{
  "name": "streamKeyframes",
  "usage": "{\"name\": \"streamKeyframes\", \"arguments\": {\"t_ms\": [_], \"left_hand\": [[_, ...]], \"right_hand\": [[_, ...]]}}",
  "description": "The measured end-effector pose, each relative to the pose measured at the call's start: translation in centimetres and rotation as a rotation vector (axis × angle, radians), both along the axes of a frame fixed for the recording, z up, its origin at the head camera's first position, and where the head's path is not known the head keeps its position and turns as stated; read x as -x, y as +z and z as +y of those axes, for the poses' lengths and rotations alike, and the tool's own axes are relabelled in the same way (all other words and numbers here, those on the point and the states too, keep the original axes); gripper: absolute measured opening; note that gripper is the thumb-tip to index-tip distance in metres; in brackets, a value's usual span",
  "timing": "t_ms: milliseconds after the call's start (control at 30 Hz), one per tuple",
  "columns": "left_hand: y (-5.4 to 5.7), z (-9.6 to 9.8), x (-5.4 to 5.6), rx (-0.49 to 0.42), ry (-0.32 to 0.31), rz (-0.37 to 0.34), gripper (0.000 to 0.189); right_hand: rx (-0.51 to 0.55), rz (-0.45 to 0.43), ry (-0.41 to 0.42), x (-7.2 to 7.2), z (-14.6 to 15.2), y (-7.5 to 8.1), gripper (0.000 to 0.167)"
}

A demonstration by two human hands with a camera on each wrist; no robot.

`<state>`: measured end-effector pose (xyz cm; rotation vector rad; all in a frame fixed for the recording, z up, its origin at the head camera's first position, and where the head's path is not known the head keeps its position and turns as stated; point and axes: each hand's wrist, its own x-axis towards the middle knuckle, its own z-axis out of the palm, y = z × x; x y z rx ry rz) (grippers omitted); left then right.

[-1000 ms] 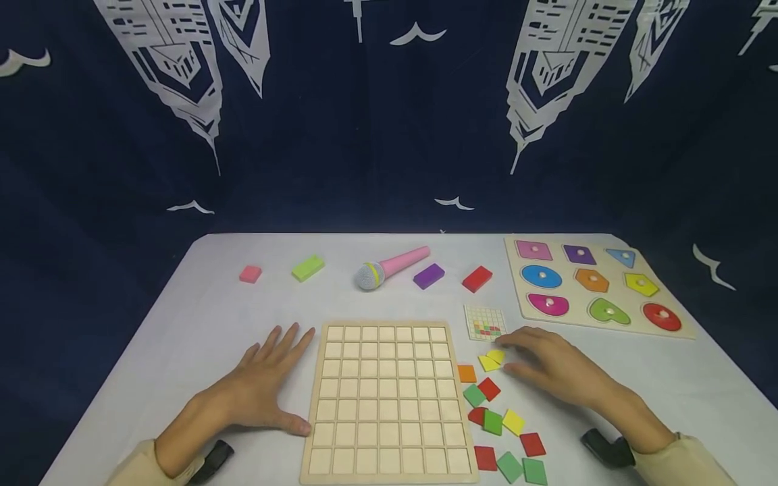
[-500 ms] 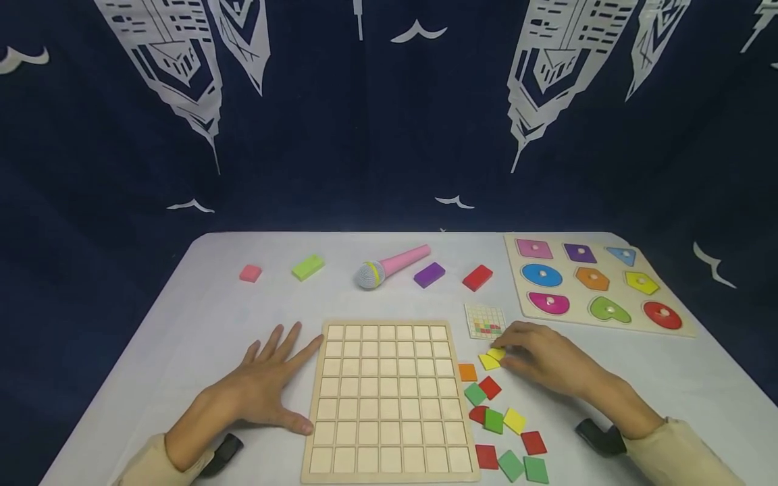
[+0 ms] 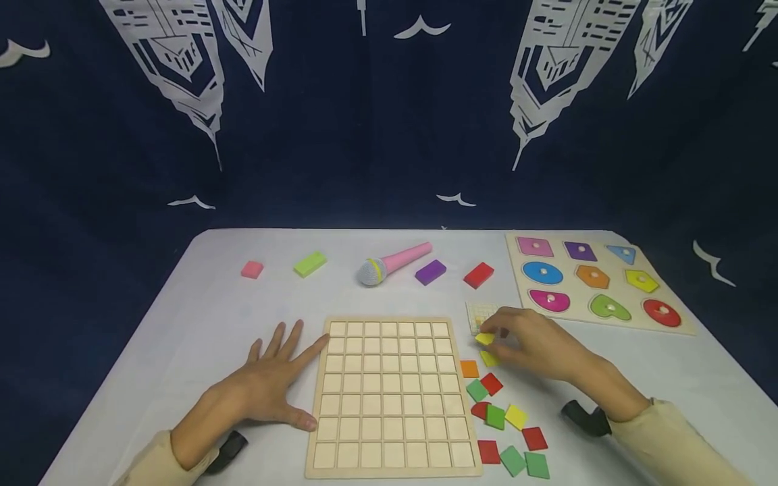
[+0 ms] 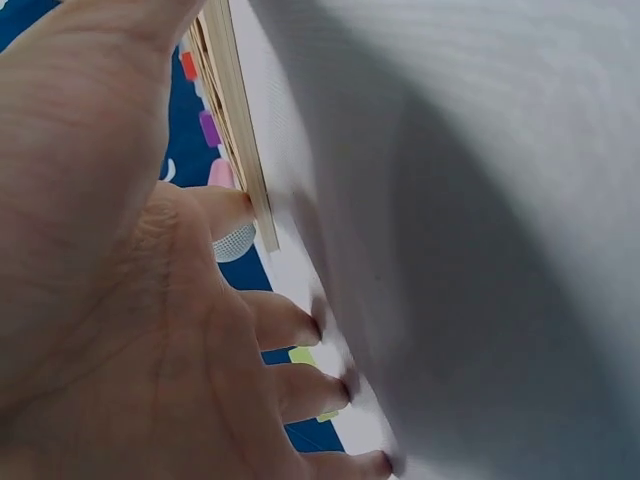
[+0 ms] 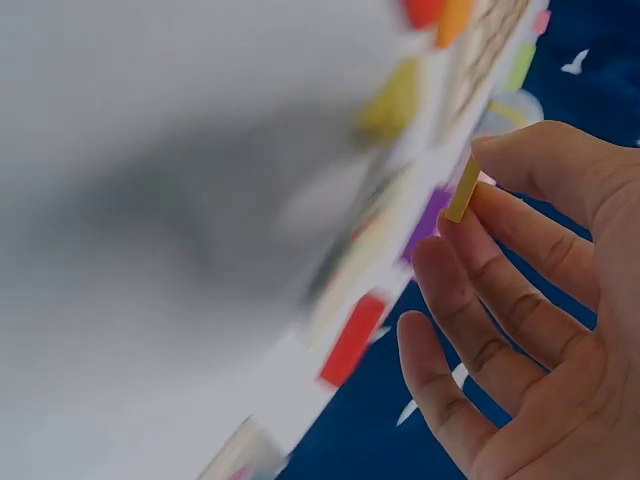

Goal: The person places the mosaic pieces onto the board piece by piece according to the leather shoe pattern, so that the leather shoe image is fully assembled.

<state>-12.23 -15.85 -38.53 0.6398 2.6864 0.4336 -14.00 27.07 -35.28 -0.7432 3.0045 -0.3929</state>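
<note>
My right hand (image 3: 537, 344) pinches a small yellow tile (image 5: 463, 190) between thumb and fingertips, raised above the table in the right wrist view. Below it lies another yellow tile (image 3: 489, 359). Behind the hand, a small card (image 3: 476, 312) printed with a coloured grid is partly covered by the fingers. My left hand (image 3: 264, 390) is spread flat at the left side of a wooden grid board (image 3: 392, 320), its thumb and index fingertip at the board's edge. The board's square cells hold no tiles.
Loose red, green (image 3: 512, 462), yellow and orange (image 3: 469, 368) tiles lie right of the board. At the back are a pink toy microphone (image 3: 401, 260) and several coloured blocks, including a purple one (image 3: 430, 272). A shape puzzle (image 3: 577, 317) stands at the back right.
My right hand has closed on the upper yellow tile, lifted it off the other one and moved slightly left over the card. The left hand has shifted slightly, its index fingertip reaching the board's edge.
</note>
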Motion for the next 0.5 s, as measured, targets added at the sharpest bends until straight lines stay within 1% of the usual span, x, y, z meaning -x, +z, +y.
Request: {"name": "streamKeyframes", "arguments": {"t_ms": [133,267,367,433,500], "left_hand": [[0.1,0.1,-0.2,-0.003,0.004,-0.006,0.131],[0.3,0.0,-0.2,0.008,-0.005,0.000,0.130],[0.4,-0.2,-0.1,0.006,-0.011,0.004,0.129],[0.4,-0.2,-0.2,0.001,-0.013,0.002,0.128],[0.4,-0.1,-0.2,-0.005,-0.014,-0.003,0.128]], "right_hand": [[0.004,-0.012,0.067,0.1,-3.0,0.6,0.027],[0.015,-0.013,0.178,0.4,-6.2,0.5,0.024],[0.028,-0.032,0.261,0.6,-8.6,0.3,0.019],[0.028,-0.046,0.302,0.7,-10.1,0.3,0.013],[0.020,-0.042,0.340,0.7,-11.3,0.2,0.009]]}}
